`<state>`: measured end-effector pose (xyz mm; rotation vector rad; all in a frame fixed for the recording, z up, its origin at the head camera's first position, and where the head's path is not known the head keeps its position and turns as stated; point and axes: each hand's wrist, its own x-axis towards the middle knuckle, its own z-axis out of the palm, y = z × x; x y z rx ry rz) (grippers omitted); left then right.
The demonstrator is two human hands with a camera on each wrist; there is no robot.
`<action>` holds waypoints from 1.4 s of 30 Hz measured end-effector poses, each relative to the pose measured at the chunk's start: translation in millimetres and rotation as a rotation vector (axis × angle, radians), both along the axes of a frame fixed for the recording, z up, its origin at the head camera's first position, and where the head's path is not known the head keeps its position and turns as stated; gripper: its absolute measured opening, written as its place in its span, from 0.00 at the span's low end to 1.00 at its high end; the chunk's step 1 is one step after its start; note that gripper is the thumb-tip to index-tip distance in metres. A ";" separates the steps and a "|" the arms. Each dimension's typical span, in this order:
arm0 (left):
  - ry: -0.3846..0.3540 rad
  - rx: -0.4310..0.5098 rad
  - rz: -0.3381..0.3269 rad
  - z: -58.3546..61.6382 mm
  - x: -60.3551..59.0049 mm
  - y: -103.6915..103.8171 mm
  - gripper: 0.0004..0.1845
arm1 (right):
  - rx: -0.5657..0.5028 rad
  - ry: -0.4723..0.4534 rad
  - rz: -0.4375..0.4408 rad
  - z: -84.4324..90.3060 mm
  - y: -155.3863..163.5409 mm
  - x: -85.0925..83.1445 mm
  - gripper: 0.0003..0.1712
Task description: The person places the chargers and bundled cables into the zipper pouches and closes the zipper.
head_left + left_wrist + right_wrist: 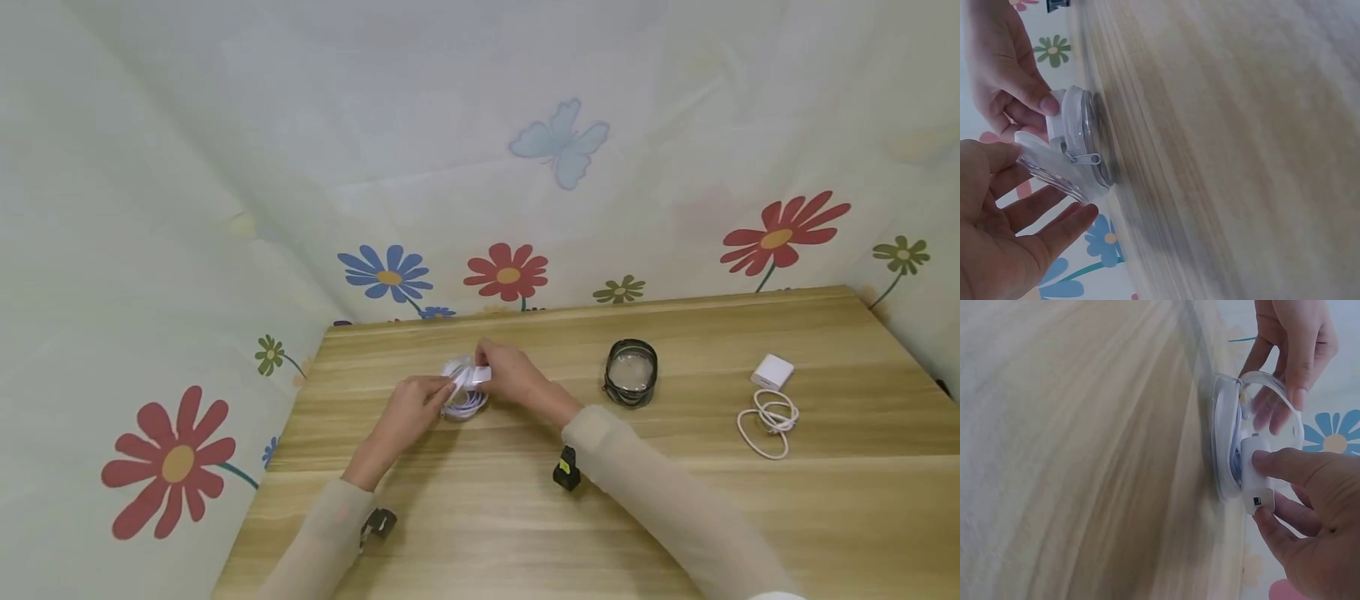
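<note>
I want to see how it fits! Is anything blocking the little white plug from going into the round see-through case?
Nothing visible blocks it. The left hand holds the clear lid up, so the round case is open. The right hand holds the white plug at the opening, against the white cable coiled inside.

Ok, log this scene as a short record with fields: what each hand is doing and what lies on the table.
left hand: holds the clear flap of the round white zip pouch open
right hand: pinches a white charger block at the pouch mouth
pouch contents: white cable coiled inside
surface: wooden table
right of the hands: round black pouch, then a white charger with a coiled cable
backdrop: cloth with flowers and a butterfly
</note>
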<state>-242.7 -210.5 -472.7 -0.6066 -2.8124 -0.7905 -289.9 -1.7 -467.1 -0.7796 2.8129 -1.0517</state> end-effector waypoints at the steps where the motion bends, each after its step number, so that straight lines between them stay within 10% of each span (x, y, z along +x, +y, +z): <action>1: 0.002 0.001 -0.009 -0.7 -0.8 0.9 0.14 | -0.007 0.002 -0.004 -1.2 0.1 0.2 0.20; 23: 0.016 0.001 -0.004 -4.5 0.0 -2.6 0.14 | -0.282 -0.167 -0.036 -6.5 -1.4 -1.8 0.27; 42: 0.039 -0.009 0.000 -7.2 0.2 -5.4 0.14 | -0.008 0.075 0.132 -15.8 9.1 -7.4 0.17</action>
